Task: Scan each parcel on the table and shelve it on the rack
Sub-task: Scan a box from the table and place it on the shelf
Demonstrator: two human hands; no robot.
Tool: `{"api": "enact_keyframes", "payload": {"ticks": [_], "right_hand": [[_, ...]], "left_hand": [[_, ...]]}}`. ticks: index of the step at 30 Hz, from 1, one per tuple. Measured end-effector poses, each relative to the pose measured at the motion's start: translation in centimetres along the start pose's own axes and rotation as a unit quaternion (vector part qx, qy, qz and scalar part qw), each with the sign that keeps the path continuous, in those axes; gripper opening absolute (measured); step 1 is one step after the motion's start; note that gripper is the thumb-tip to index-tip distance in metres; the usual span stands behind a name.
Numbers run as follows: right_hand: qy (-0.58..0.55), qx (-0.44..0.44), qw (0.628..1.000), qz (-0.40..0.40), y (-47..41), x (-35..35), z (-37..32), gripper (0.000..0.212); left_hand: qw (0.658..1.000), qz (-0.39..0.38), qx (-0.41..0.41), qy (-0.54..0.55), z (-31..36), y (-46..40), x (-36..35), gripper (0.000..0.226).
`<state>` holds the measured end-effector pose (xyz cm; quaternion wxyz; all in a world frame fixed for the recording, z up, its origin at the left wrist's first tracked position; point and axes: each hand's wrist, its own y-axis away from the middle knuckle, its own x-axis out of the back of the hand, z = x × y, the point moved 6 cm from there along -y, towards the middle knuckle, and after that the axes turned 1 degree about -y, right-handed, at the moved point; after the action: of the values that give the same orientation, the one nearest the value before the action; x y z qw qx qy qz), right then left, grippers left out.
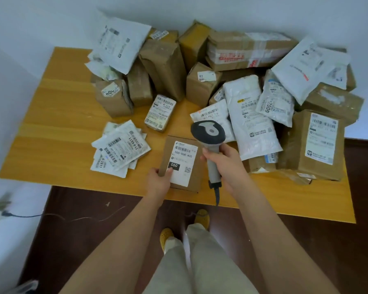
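Head view: a small flat cardboard box (182, 164) lies at the near edge of the worktop (57, 115), label up. Left hand (159, 181) pinches its near left corner, thumb on the label. Right hand (225, 164) is wrapped round the handle of a scanner (208, 134), whose head hangs over the box's far right corner. Judging by its size, the box looks light and stiff; gripping it across the near edge should carry it. Other parcels crowd behind.

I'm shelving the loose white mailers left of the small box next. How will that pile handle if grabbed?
The white mailers look thin and flat, so probably floppy and light. They lie fanned and overlapping, so they may slide apart unless squared first. Their smooth plastic looks slippery.
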<state>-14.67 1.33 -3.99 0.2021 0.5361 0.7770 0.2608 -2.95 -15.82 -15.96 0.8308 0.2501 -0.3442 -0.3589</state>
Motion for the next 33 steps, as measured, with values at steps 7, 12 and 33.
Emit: {"api": "enact_keyframes", "payload": {"ticks": [7,12,33], "right_hand": [[0.061,-0.021,0.996,-0.060,1.5,-2.4,-1.5,0.011],[0.124,-0.034,0.988,-0.081,3.0,-2.7,-2.3,0.005],[0.044,-0.047,0.996,-0.065,8.8,-2.5,-5.1,0.028]], "left_hand": [[0.992,0.008,0.111,0.057,-1.6,1.2,0.2,0.056],[0.985,-0.039,0.151,0.071,-0.9,2.2,-0.2,0.069],[0.989,-0.031,0.117,0.085,-1.6,1.9,-1.1,0.046]]}}
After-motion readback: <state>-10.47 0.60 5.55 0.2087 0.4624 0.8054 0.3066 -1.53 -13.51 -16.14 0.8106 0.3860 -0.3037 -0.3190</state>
